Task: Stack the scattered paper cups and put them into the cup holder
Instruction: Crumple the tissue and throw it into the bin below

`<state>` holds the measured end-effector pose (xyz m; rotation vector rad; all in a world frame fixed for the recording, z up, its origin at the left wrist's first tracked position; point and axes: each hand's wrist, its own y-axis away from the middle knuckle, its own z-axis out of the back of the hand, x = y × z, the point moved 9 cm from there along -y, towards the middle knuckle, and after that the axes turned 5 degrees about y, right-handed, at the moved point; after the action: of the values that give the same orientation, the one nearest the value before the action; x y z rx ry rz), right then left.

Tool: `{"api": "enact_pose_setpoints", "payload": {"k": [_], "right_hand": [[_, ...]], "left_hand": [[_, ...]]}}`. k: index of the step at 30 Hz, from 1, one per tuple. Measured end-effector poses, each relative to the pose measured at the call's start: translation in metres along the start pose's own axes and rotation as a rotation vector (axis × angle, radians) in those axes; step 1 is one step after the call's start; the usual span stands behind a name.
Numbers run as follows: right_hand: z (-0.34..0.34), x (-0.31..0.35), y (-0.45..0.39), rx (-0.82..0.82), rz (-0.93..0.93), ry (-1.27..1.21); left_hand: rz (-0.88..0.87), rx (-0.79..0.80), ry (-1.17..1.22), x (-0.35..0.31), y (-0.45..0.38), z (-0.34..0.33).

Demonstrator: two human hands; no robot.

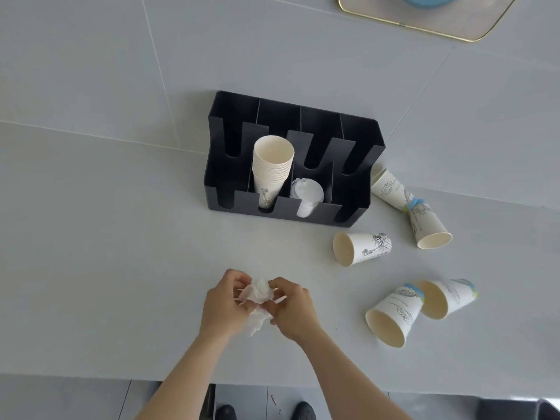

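Paper cups (362,248) lie scattered on their sides, right of the black cup holder (291,159); light, crushable, best gripped mid-wall; left hand (222,301) and right hand (291,307) both clutch crumpled tissue (257,294).

The pale grey tabletop (100,244) lay open to the left of the black slotted plastic cup holder (357,165) and in front of it. To its right, 5 tipped printed paper cups (362,248) cluttered the way. A nested stack of white paper cups (272,168) and clear plastic lids (307,192) filled 2 middle slots; the outer 2 stood free.
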<state>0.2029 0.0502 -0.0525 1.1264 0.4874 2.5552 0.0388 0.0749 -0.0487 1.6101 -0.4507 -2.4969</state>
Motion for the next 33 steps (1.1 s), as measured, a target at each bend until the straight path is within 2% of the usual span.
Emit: {"api": "enact_pose_setpoints", "payload": {"k": [3,6,8,12,16,18,21,24,28,33], "right_hand": [[0.018,0.0,0.002,-0.023,-0.046,-0.128],[0.032,0.006,0.006,-0.016,-0.077,-0.24],[0.035,0.01,0.008,0.019,-0.086,-0.283],[0.03,0.023,0.01,0.164,-0.028,-0.27],[0.021,0.042,0.019,0.371,0.045,-0.258],[0.016,0.049,0.023,0.434,0.075,-0.226],[0.01,0.062,0.024,0.399,0.133,-0.251],[0.004,0.074,0.024,0.336,0.173,-0.333],[-0.025,0.091,0.031,0.336,0.189,-0.343],[-0.087,0.113,0.039,0.355,0.222,-0.246]], "left_hand": [[-0.061,0.133,0.069,-0.019,0.009,-0.008],[-0.229,0.231,-0.112,-0.034,0.02,-0.017],[-0.297,0.213,-0.215,-0.038,0.026,-0.019],[-0.4,0.028,-0.296,-0.052,0.031,-0.002],[-0.36,-0.068,-0.322,-0.05,0.031,0.02],[-0.33,-0.08,-0.237,-0.049,0.03,0.03],[-0.239,-0.136,-0.012,-0.041,0.033,0.045],[-0.163,-0.183,0.115,-0.029,0.04,0.058],[-0.095,-0.242,0.149,-0.005,0.057,0.082],[-0.036,-0.301,0.078,0.038,0.093,0.121]]}}
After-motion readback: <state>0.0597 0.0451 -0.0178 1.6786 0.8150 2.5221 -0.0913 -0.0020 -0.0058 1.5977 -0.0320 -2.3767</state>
